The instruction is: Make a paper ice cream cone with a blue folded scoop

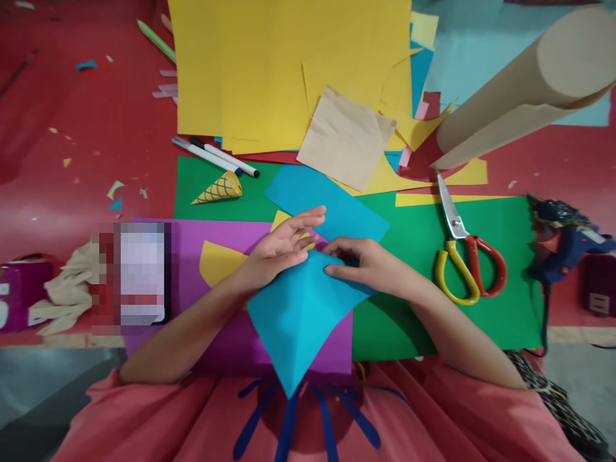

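A blue paper sheet [303,308] with a crease down its middle hangs point-down in front of my chest. My right hand [359,260] pinches its upper right edge between thumb and fingers. Spread and palm up, my left hand [289,247] has its thumb against the sheet's top corner. Behind both hands lies another blue sheet [332,202] on the green card [409,256]. Yellow paper pieces [221,262] rest on the purple card [192,234], partly hidden by my left hand and forearm. A small yellow cone [221,189] with dark lines lies beyond my left hand.
Scissors [456,224] and a blue glue gun [568,240] lie at the right, with a rolled brown sheet [510,90] behind. Pens [224,156], yellow sheets [260,70] and a beige cloth piece [346,138] are further back. A phone [143,273] lies left.
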`<state>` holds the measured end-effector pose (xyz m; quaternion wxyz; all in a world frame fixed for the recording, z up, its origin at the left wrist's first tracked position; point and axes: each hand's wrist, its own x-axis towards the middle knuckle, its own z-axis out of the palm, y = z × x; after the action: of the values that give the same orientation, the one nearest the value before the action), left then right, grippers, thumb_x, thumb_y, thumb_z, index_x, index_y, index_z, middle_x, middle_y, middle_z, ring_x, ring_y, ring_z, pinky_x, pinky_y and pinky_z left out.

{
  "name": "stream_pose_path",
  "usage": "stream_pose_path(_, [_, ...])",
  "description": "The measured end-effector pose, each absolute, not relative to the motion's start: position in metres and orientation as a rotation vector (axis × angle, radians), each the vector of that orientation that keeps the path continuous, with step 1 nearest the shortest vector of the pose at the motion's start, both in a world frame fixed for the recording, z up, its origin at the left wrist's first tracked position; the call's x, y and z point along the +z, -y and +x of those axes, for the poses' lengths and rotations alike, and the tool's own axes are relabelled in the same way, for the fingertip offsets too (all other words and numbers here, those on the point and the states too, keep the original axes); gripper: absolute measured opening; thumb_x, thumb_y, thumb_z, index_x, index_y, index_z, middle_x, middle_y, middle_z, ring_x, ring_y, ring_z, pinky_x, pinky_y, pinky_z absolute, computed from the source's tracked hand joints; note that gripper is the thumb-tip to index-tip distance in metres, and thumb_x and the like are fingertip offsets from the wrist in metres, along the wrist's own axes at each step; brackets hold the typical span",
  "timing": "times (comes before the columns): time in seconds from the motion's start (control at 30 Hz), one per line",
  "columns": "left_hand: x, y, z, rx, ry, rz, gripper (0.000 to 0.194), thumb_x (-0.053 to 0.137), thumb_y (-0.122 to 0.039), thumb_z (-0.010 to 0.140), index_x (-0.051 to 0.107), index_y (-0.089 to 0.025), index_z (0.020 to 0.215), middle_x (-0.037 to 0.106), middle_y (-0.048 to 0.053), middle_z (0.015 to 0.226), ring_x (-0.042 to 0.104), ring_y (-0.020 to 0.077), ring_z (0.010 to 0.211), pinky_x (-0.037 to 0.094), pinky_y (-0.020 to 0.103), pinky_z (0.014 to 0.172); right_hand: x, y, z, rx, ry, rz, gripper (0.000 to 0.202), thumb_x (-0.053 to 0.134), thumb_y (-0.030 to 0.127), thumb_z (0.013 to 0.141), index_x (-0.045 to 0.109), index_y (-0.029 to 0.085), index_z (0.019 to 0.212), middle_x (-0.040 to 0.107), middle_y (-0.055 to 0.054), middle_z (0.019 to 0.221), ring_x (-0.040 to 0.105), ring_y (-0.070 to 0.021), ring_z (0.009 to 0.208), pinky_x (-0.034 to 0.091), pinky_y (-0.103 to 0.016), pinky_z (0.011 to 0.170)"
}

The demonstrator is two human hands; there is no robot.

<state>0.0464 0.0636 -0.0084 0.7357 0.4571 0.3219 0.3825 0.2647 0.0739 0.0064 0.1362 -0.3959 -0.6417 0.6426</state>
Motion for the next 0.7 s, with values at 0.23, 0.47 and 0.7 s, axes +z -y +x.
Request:
stream_pose_path(0.23, [-0.007,-0.068,0.033,0.865,-0.705,0.973,0.052,0.053,-0.061,0.086,0.064,-0.027,0.124,0.054,0.004,0.143,0.042,0.0270,0.139,0.032,0.042,0.118,0.008,-0.087,0.275,1.955,1.526,-1.213,0.026,0.066,0.041,0.082,0.056,0.017,0.078,0.045,0.004,0.069,0.040,-0.0089,0.062,0.032,-0.024,0.058])
stream_pose_path(0.47, [0.007,-0.067,0.018,0.847,-0.750,1.415,0.062,0.067,-0.051,0.082,0.052,-0.030,0.139,0.049,0.001,0.148,0.039,0.0290,0.141,0.034,0.041,0.118,0.002,-0.086,0.274,1.885,1.199,-1.306,0.022,0.065,0.041,0.082,0.055,0.021,0.080,0.047,0.005,0.072,0.042,-0.0098,0.065,0.032,-0.024,0.061])
stream_pose_path(0.7, [-0.006,-0.069,0.017,0.850,-0.678,1.635,0.035,0.048,-0.026,0.096,0.061,-0.035,0.128,0.051,0.000,0.146,0.054,0.0228,0.130,0.050,0.033,0.099,-0.013,-0.075,0.264,2.018,0.942,-1.306,0.026,0.072,0.046,0.078,0.067,0.021,0.085,0.066,0.002,0.087,0.057,-0.0149,0.084,0.043,-0.026,0.077])
